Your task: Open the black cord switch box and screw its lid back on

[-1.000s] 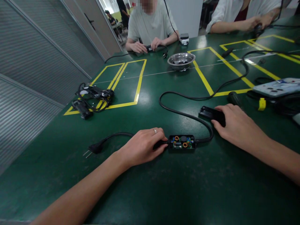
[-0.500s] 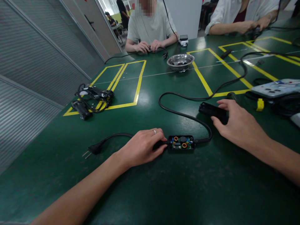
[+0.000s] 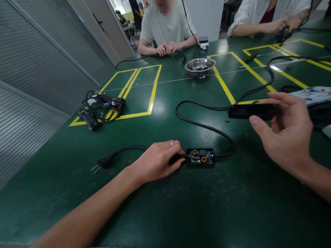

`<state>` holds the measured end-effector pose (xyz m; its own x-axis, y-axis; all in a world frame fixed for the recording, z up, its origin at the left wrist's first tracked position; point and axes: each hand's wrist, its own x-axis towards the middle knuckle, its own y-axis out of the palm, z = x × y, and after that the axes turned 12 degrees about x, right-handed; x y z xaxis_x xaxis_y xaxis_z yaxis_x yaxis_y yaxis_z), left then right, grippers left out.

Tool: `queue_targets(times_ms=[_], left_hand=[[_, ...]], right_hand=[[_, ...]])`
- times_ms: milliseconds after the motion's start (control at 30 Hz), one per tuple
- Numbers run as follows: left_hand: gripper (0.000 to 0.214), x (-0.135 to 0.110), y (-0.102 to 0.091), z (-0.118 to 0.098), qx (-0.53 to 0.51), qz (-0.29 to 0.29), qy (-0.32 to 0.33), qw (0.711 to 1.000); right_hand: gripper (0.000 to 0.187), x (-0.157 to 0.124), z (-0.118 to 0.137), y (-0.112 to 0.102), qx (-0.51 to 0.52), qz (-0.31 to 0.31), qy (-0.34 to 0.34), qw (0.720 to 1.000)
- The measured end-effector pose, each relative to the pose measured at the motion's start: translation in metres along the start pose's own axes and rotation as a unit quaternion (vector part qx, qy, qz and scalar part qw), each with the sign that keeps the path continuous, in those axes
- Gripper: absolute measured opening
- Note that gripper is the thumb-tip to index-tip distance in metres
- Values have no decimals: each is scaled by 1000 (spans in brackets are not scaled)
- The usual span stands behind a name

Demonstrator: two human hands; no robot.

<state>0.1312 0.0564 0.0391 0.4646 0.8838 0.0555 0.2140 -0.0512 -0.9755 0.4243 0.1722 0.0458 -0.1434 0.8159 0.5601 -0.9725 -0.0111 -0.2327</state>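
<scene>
My left hand point(image 3: 164, 160) is closed round the black power cord, just left of an opened black housing point(image 3: 201, 164). Inside that housing shows a circuit board point(image 3: 199, 155) with two copper-coloured ring coils and coloured wires. The cord's two-pin plug point(image 3: 103, 162) lies on the table beyond my left wrist. On the right, my right hand point(image 3: 287, 127) grips a long black housing cover point(image 3: 252, 112) between thumb and fingers, lifted above the table. From the housing's right end a black cable point(image 3: 207, 127) loops back across the table.
A metal bowl point(image 3: 200, 67) holding small dark parts stands at the back. Coiled black cables point(image 3: 104, 106) lie on the left within yellow tape point(image 3: 137, 117). Two people sit across the green table point(image 3: 165, 213), their hands at its far side. A small dark piece point(image 3: 227, 121) lies near the cable.
My right hand has raised the housing cover off the table and moved it to the right. A small dark piece now shows where the cover was. My left hand has stayed put.
</scene>
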Motion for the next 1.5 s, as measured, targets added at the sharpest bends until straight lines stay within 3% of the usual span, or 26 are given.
queue_targets(times_ms=[133, 267, 400, 533, 1033, 1500], left_hand=[[13, 0, 0, -1, -2, 2, -2, 1000], [14, 1, 0, -2, 4, -5, -8, 1000], [15, 1, 1, -2, 3, -9, -4, 1000], [14, 1, 0, -1, 2, -14, 1, 1000], [21, 3, 0, 0, 7, -12, 7, 1000], [24, 4, -3, 2, 26, -1, 16, 1000]], right_hand=[[65, -10, 5, 1, 70, 80, 6, 994], [62, -15, 10, -1, 55, 197, -3, 979], [64, -14, 12, -4, 21, 253, -39, 967], [65, -15, 12, -4, 2, 297, -26, 954], [64, -21, 17, -1, 1, 339, -21, 940], [76, -28, 21, 12, -78, 389, -94, 913]])
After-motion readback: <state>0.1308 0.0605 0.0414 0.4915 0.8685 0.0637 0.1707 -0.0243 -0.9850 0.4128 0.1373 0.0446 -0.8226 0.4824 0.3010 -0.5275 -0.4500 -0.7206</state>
